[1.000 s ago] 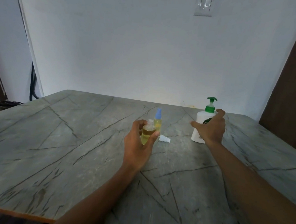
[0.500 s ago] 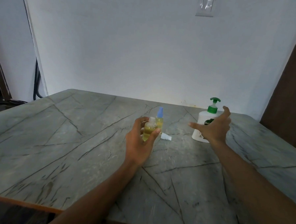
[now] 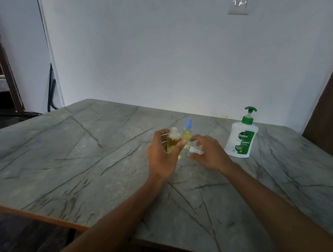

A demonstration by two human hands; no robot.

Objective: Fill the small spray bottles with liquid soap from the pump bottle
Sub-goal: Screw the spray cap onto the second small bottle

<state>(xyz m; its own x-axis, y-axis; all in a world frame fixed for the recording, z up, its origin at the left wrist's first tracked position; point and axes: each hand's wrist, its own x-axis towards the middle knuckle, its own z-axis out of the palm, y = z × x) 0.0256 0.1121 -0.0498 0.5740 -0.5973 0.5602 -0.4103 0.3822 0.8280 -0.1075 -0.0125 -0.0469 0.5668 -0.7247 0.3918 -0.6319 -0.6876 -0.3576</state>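
Head view, frame centre: the left hand (image 3: 160, 156) grips the open, part-filled bottle (image 3: 173, 140) upright. The right hand (image 3: 208, 153) curls round the white cap (image 3: 195, 150) on the table (image 3: 83, 160); pinched or not, I cannot tell. The bottle should be held level and the cap seated straight before twisting.

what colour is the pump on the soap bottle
The pump is green, atop the white soap bottle; head view shows it.

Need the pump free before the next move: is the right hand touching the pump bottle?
Apart. The head view shows bare table between the right hand and the pump bottle.
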